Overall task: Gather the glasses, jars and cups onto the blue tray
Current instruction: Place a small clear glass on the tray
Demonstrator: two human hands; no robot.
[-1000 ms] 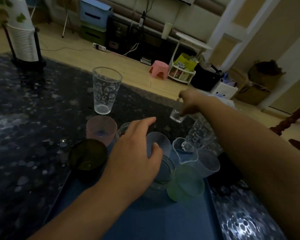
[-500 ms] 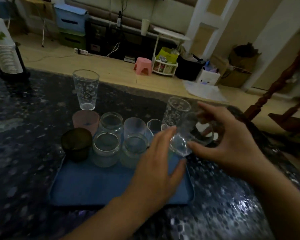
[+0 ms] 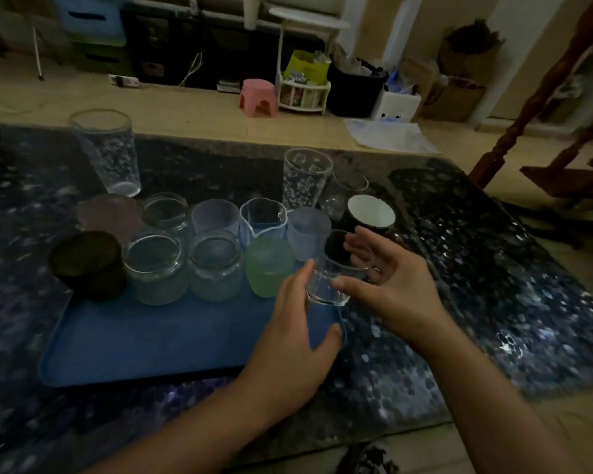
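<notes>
The blue tray (image 3: 151, 336) lies on the dark speckled table and carries several vessels: a dark cup (image 3: 86, 265), clear jars (image 3: 156, 268), a green cup (image 3: 269, 266), a pink cup (image 3: 108, 213) and frosted cups (image 3: 214, 217). At the tray's right edge is a small clear glass (image 3: 329, 285). My right hand (image 3: 391, 285) holds it between thumb and fingers. My left hand (image 3: 298, 330) reaches over the tray's right corner, its straight fingers touching the glass's left side. Whether the glass rests on the tray I cannot tell.
Off the tray stand a tall patterned glass (image 3: 107, 152) at the back left, another tall patterned glass (image 3: 305, 176), a small clear glass (image 3: 343, 193) and a black mug with a white inside (image 3: 370, 213) behind my right hand. A wooden chair (image 3: 545, 97) stands right of the table.
My right hand has brought the small clear glass from the table's far side down to the tray's right edge. My left hand moved right from the jars to meet it.
</notes>
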